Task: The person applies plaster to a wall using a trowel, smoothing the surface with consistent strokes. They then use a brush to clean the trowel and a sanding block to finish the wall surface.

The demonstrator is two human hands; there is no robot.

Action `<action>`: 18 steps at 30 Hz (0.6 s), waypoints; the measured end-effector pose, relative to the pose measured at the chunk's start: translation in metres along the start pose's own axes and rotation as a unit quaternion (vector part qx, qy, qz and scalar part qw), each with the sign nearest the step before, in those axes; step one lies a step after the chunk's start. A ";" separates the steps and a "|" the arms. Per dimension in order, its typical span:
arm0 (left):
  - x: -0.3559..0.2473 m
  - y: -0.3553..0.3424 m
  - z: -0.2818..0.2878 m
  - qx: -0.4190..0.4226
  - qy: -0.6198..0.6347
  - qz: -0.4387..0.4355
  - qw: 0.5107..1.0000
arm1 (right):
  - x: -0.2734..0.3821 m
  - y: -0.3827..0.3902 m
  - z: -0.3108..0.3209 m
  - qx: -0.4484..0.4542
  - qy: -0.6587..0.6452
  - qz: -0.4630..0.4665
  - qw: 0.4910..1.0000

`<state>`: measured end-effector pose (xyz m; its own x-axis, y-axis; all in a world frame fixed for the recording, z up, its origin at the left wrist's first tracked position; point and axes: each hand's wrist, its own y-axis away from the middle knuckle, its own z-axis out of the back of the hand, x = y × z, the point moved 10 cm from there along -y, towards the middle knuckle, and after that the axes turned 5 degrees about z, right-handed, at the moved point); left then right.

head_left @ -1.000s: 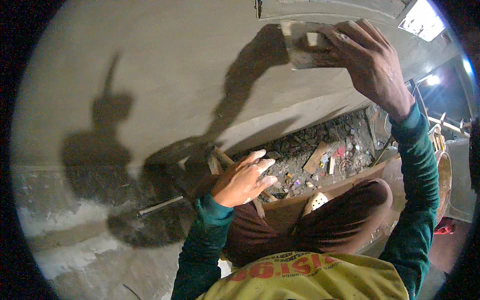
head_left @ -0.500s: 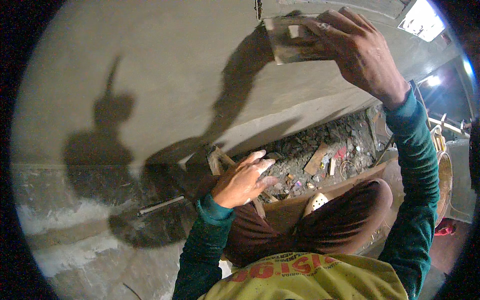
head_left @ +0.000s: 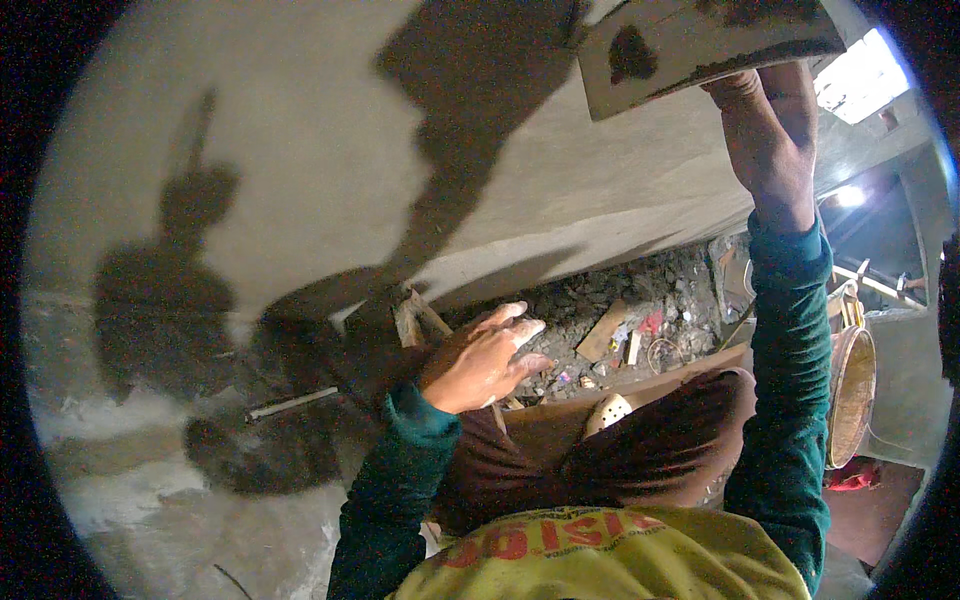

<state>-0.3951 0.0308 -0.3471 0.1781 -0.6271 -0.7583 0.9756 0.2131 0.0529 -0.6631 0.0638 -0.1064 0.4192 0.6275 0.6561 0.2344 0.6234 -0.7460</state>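
While smoothing the grey plastered wall (head_left: 330,170): right hand (head_left: 765,100) at one o'clock closed around flat float (head_left: 700,45). Left hand (head_left: 480,360) open, empty. Next pass likely needs even pressure.

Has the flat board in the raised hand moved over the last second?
Yes. The plastering float in the right hand has risen up the grey wall, closer to the picture's top edge; the left hand hangs spread by the knee.
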 end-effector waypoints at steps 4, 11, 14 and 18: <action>0.008 0.002 0.002 0.020 -0.014 0.012 1.000 | -0.006 -0.007 -0.006 -0.008 -0.005 -0.014 1.000; 0.006 0.003 -0.001 0.005 -0.012 -0.004 1.000 | -0.004 0.005 -0.007 -0.006 0.064 -0.016 0.998; 0.003 0.001 -0.001 0.012 -0.005 -0.001 1.000 | -0.009 0.006 -0.003 0.000 0.086 -0.018 0.996; 0.006 0.002 -0.001 0.015 -0.002 0.007 1.000 | -0.008 0.003 -0.012 -0.009 0.078 -0.025 0.997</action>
<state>-0.3924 0.0285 -0.3524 0.1931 -0.6273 -0.7544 0.9763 0.1996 0.0840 -0.6553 0.0557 -0.1152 0.5384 0.5143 0.6675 0.2730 0.6430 -0.7156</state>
